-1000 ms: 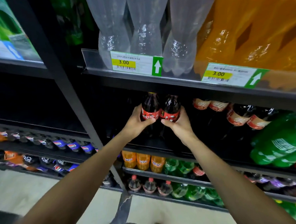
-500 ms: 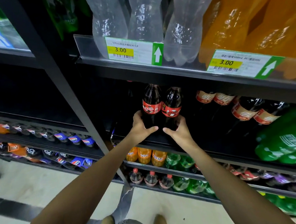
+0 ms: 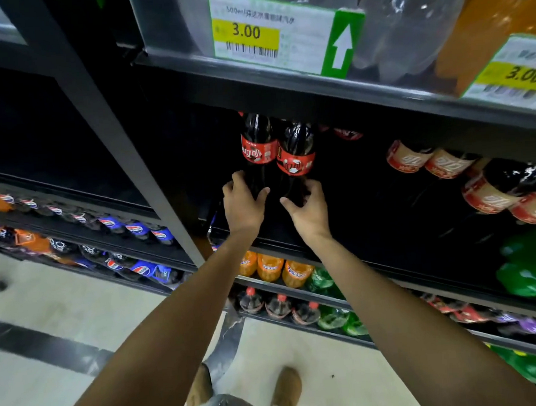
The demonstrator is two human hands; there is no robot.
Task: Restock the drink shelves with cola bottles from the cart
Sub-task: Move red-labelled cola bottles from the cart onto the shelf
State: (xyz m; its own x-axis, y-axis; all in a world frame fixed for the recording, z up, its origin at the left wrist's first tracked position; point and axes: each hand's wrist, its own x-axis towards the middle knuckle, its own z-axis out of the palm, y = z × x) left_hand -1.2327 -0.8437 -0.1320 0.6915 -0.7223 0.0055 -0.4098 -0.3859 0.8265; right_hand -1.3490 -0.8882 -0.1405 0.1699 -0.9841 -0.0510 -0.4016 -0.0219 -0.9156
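2 cola bottles (image 3: 274, 153) stand upright side by side on the dark shelf (image 3: 389, 258), tops tucked under the shelf above. Left hand (image 3: 241, 204) wraps the left bottle's lower body, right hand (image 3: 308, 208) the right one's. Both sit straight ahead of the hands; pushing deeper looks next.

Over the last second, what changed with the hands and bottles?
Both hands slid down: the left hand and right hand gripped at the red labels, now below them on the lower bodies. The two cola bottles went deeper under the upper shelf. Both grips remain; neighbouring stock unchanged.
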